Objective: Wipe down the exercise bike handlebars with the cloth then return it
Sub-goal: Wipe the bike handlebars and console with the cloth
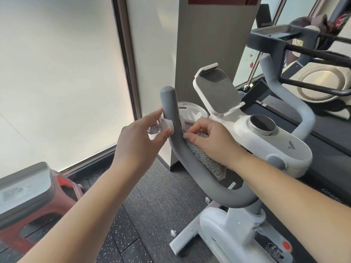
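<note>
The exercise bike [237, 221] is seen from above, white body, grey padded handlebars [191, 168] curving up on both sides of the console [273, 143]. All positions below are given relative to the console. A grey-faced tablet holder [218, 92] is tilted up just behind it, and a round dark dial [263, 124] is set in its top. The left bar of the handlebars rises to the left of the console and ends in a rounded tip; the right bar is seen curving up behind and to the right.

The cloth [205, 158] — grey, fluffy — is pressed against the inner side of the left bar, between bar and console. It is gripped by the right hand [209, 141], fingers curled, fingertips pinching the cloth's top edge right at the bar.

The left hand [136, 141] is held loose on the far side of the left bar — thumb and fingers spread, fingertips touching or just beside the bar, nothing clasped. A small clear fitting [161, 127] is seen sticking out from the bar beside those fingertips.
</note>
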{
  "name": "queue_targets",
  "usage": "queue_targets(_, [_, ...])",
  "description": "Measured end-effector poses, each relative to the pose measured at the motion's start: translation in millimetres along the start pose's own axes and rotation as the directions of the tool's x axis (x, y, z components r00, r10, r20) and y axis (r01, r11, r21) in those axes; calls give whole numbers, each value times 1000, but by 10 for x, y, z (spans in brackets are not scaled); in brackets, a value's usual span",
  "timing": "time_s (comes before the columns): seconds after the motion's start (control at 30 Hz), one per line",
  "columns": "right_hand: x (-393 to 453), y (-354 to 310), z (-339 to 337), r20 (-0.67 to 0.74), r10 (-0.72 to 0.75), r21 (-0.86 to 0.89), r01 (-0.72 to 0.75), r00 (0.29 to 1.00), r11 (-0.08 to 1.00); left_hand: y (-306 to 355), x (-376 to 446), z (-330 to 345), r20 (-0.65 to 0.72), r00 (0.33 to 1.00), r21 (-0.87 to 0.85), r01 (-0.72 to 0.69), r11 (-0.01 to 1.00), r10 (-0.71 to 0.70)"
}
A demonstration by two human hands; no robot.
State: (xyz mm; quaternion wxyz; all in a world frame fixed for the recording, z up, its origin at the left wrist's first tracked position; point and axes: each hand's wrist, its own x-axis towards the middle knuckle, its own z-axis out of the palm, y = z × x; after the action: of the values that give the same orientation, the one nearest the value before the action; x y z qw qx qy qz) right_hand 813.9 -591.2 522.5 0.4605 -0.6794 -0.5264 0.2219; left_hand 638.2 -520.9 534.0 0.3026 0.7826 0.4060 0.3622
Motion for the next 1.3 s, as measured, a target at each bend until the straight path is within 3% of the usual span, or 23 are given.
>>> queue_targets(0.2, [-45,24,-229,308,57,-65,-39,950,997,3,-3,1,6,1000,-7,5,1000,-5])
queue_targets(0.33, [-146,2,-448,514,182,-134,-131,838,982,3,-6,4,12,1000,-8,8,1000,-7])
queue_targets(0.37, [-144,11,-468,505,207,-158,-146,838,977,0,-4,5,11,1000,-5,2,1000,-2])
queue_targets(0.43, [-86,44,-441,356,212,-135,-175,910,975,-7,-1,12,15,1000,10,-14,1000,14])
queue_targets(0.5, [-15,46,-340,144,206,-29,-204,968,978,-20,5,25,31,999,39,-29,999,28])
queue_targets(0.57, [19,-2,-219,80,214,90,-221,974,971,-38,6,45,46,998,90,-42,995,38])
queue_targets(0.83, [-138,-57,-353,355,159,-130,-120,921,984,-16,-288,135,-71,977,206,-184,961,202])
queue_targets(1.0, [-285,-11,-610,578,238,-193,-153,780,969,70,-544,275,-35,949,274,-293,916,313])
queue_targets(1.07, [-250,9,-617,541,238,-182,-164,807,969,66,-619,334,-7,946,276,-309,910,323])
queue_targets(1.13, [-164,58,-524,351,215,-127,-181,911,975,40,-672,388,14,950,274,-304,912,313])
queue_targets(1.2, [-117,76,-401,213,214,-31,-212,953,977,17,-710,429,28,955,281,-293,914,297])
queue_targets(1.3, [-160,86,-308,343,209,-43,-207,916,977,19,-750,462,29,954,287,-292,912,297])
